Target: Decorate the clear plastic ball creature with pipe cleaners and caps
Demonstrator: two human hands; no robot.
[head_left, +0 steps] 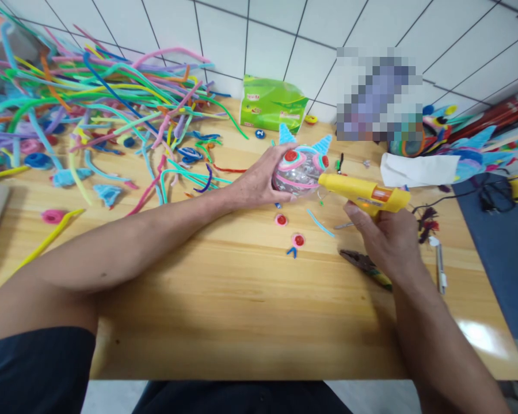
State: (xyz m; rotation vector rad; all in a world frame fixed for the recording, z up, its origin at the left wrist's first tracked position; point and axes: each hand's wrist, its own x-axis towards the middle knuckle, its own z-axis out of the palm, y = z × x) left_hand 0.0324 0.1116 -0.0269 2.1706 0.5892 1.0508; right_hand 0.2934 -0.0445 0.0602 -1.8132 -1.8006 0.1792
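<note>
My left hand is wrapped round the left side of a clear round ball. The ball has blue ears, red and pink eyes and a pink band. In my right hand is a yellow glue gun, its nozzle pointing left at the ball's right side; whether the tip touches cannot be told. Two red and pink discs, one nearer the ball and one lower, lie below it. Beside the lower disc is a small blue V-shaped piece, and a light-blue strip lies to the right.
Coloured pipe cleaners are heaped at the back left. A green packet stands against the tiled wall. Pliers lie beneath my right hand. White paper, a black cable and a silver tool are on the right.
</note>
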